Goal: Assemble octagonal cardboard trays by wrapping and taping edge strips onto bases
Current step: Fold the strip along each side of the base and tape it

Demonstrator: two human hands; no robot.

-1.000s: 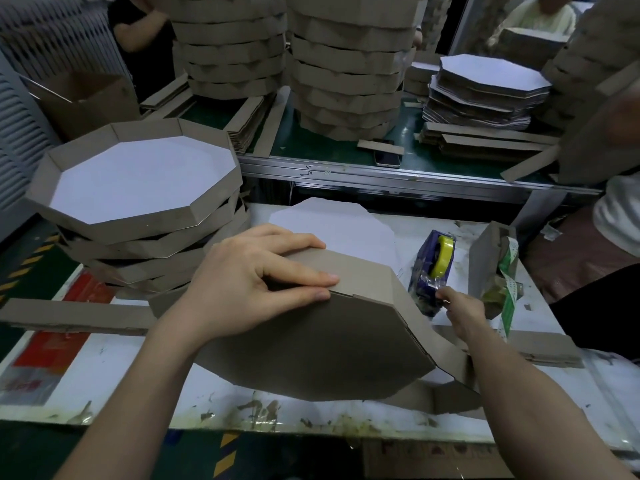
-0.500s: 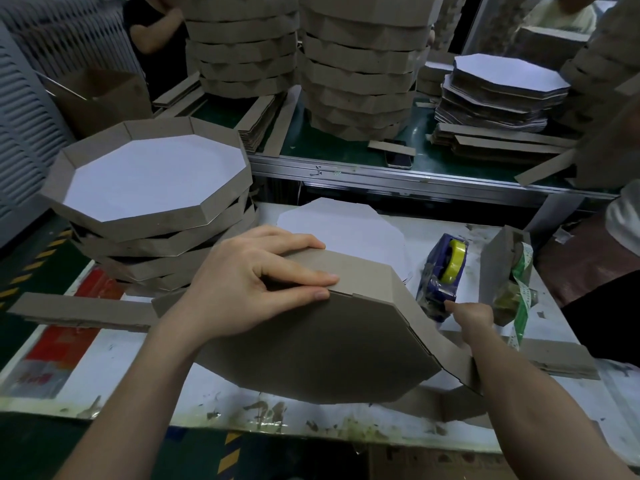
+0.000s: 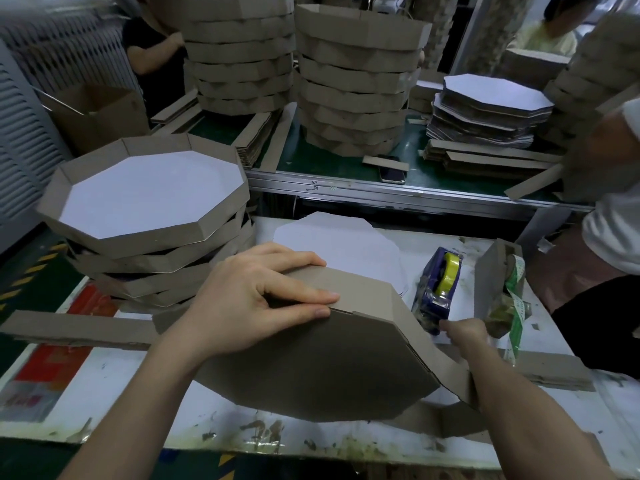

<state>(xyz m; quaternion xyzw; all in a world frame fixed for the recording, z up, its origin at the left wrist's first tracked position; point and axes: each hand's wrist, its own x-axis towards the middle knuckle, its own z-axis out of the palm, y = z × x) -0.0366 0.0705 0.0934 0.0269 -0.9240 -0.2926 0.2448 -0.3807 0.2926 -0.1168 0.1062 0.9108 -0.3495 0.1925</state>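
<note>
An octagonal cardboard base point(image 3: 329, 368) stands tilted on the white table point(image 3: 114, 393), brown side toward me. A brown edge strip point(image 3: 367, 289) runs along its upper rim and down its right side; the strip's loose tail curls under my right forearm. My left hand point(image 3: 249, 299) grips the top corner and holds strip and base together. My right hand point(image 3: 464, 332) is curled at the front of the blue and yellow tape dispenser point(image 3: 438, 289), pinching the tape end there.
A white-faced base point(image 3: 339, 244) lies flat behind the tilted one. Finished trays point(image 3: 145, 199) are stacked at the left, with loose strips point(image 3: 69, 329) in front. A cardboard piece with green tape point(image 3: 502, 289) stands by the dispenser. Another person point(image 3: 609, 237) sits at the right.
Both hands keep their places on the strip and at the dispenser. Only the view has shifted slightly.
</note>
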